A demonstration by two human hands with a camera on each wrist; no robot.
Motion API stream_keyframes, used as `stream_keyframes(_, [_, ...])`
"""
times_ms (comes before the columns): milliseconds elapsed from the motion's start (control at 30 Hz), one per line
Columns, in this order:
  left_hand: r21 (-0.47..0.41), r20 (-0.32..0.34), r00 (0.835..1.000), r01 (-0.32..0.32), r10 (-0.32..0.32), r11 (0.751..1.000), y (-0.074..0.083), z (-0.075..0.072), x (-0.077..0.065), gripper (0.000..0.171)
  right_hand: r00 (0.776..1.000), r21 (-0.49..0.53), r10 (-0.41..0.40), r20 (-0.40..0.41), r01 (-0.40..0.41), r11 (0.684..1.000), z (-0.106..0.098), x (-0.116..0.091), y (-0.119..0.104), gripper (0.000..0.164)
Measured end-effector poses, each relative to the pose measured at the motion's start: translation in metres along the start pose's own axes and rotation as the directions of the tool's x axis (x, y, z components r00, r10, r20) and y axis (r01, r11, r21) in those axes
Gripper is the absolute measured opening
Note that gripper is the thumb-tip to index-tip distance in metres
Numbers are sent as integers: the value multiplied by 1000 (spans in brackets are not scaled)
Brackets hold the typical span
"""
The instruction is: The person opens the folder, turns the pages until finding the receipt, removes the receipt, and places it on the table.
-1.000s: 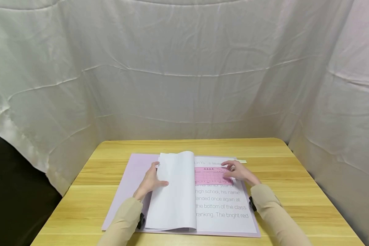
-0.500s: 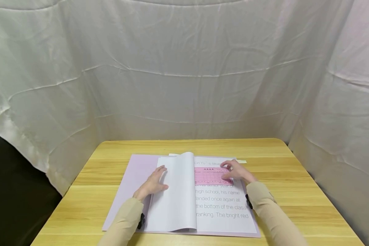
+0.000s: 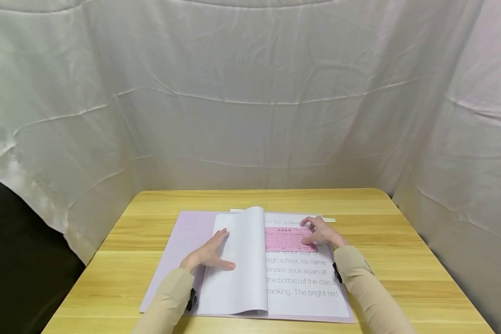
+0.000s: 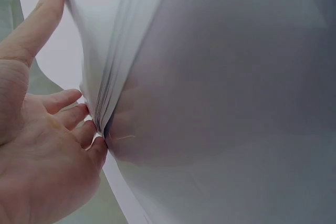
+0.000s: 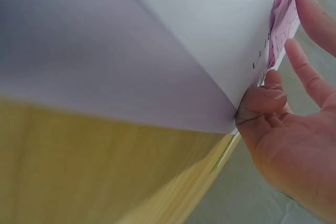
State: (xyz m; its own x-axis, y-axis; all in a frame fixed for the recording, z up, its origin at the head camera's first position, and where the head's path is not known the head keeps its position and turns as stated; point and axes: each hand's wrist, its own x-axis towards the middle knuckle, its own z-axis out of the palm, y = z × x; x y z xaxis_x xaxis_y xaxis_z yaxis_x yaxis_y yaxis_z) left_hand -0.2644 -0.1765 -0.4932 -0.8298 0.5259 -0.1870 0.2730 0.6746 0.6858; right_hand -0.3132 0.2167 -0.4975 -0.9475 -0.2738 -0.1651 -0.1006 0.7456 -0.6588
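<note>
A book with a pale purple cover (image 3: 188, 232) lies spread on the table. Turned pages (image 3: 240, 260) bulge up along the spine on its left side. My left hand (image 3: 208, 256) rests at their outer edge, thumb stretched over the blank top sheet. In the left wrist view, its fingertips (image 4: 86, 124) meet the edges of the stacked sheets. A pink printed slip (image 3: 284, 239) lies across the right page (image 3: 300, 306), hiding some text. My right hand (image 3: 322, 233) touches the slip's right end with thumb and forefinger apart. Its other fingers (image 5: 265, 100) bend at the page edge.
A pale strip (image 3: 329, 220) sticks out at the upper right of the book, and a white one (image 3: 235, 210) at the top. The wooden table (image 3: 401, 260) is enclosed by grey-white curtains (image 3: 250, 116). Something black (image 3: 21, 269) is at the left.
My left fingers have let go of the sheets' left edge, which now lies lower; the hand has slid slightly right and nearer. My right hand has stayed almost still on the slip.
</note>
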Motion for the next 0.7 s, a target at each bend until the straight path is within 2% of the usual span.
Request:
stream_keyframes(100, [6,4,1000,-14,14,1000,0,0,-1,117,1000,-17,-12,7,12,1000,0,1,0,45])
stream_keyframes(333, [29,-16,1000,-19,20,999,1,1,0,114,1000,-52,-17,14,18,998,1,2,1,36])
stream_keyframes(500, [26,-16,1000,-18,18,999,1,1,1,113,999,-58,27,22,-26,998,0,0,-1,56])
stream_keyframes(567, [25,-11,1000,-16,17,1000,0,1,1,114,999,-40,47,20,-46,998,-1,-1,-3,62])
stream_keyframes(700, [24,-6,1000,-8,8,1000,-1,2,1,116,998,58,55,9,-55,997,-2,-4,-3,50])
